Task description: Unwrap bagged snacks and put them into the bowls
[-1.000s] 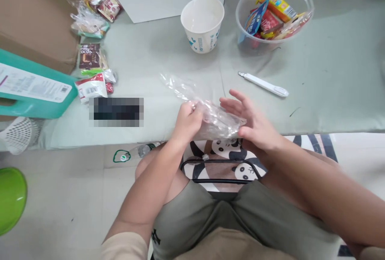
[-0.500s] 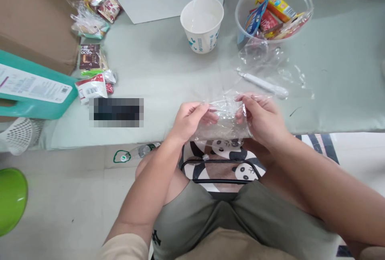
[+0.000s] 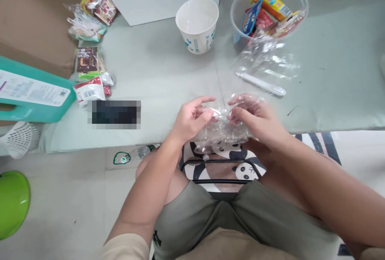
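Note:
A crumpled, thin clear plastic bag [image 3: 222, 130] is stretched between my two hands above the table's front edge. My left hand [image 3: 194, 117] pinches its left side between thumb and curled fingers, with the index finger extended. On the other side, my right hand [image 3: 254, 115] has curled fingers, and the film lies over or around them; I cannot tell if they are inside it. Beyond my right hand lies a slim white stick-like item [image 3: 260, 83]. More clear plastic film [image 3: 267, 57] rests behind that item, against the clear plastic bowl [image 3: 304, 1].
The bowl holds several wrapped snacks. A white paper cup [image 3: 197, 43] stands left of it. Snack packets [image 3: 90, 57] line the table's left side, beside a teal container [image 3: 64, 103] and a cardboard box [image 3: 39, 23]. A blurred dark object [image 3: 116, 113] lies near the front edge.
The bag is more bunched than before. My left index finger has extended off the film, and my right fingers have curled further into or behind the plastic. The view has shifted slightly.

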`<action>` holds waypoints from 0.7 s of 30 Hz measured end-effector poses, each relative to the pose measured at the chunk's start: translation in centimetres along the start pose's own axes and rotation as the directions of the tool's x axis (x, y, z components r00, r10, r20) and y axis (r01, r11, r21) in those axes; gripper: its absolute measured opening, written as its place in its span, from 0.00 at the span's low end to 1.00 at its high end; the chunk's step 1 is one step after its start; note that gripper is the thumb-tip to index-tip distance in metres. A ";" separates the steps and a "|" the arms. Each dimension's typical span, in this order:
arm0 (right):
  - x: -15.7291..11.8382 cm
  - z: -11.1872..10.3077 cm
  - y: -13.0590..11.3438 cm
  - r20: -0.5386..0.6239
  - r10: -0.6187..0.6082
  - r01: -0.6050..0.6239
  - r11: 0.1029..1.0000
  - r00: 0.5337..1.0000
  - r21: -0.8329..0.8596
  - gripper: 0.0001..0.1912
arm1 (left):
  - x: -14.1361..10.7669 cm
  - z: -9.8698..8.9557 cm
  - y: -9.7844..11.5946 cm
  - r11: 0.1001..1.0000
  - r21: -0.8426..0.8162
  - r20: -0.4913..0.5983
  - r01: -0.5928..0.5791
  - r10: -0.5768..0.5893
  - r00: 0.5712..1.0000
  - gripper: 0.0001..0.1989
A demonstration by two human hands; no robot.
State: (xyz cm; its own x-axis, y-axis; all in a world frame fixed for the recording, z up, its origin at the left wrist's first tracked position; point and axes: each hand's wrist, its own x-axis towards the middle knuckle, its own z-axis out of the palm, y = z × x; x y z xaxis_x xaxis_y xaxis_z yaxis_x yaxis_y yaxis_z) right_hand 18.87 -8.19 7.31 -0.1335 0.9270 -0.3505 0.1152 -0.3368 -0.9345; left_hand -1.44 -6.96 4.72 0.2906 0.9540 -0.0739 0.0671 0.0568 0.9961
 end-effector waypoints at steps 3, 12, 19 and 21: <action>-0.1 -0.1 0.3 0.108 0.001 -0.001 1.000 0.994 0.001 0.07 | 0.3 -0.2 0.2 0.994 -0.048 0.030 0.094 -0.092 0.995 0.17; 0.6 -0.5 0.7 0.038 0.015 -0.021 0.987 0.999 0.158 0.11 | 1.1 -0.4 -0.1 0.956 -0.267 -0.101 0.125 -0.157 0.982 0.12; 0.7 -1.0 0.9 -0.010 -0.082 0.082 0.964 0.997 0.251 0.06 | 1.6 -0.9 0.2 0.945 -0.302 -0.058 0.124 -0.149 0.987 0.08; 0.7 -1.3 0.8 0.031 -0.076 0.069 0.979 0.997 0.190 0.09 | 1.6 -1.1 0.1 0.945 -0.303 -0.013 0.124 -0.134 0.991 0.12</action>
State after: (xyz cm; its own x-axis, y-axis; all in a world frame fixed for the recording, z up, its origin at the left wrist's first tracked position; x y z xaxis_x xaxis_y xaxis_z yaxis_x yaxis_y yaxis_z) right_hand 20.10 -7.57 6.39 -0.1720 0.9444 -0.2802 -0.0839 -0.2975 -0.9510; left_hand -2.04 -5.07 4.78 0.2670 0.9414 -0.2063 -0.1902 0.2614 0.9463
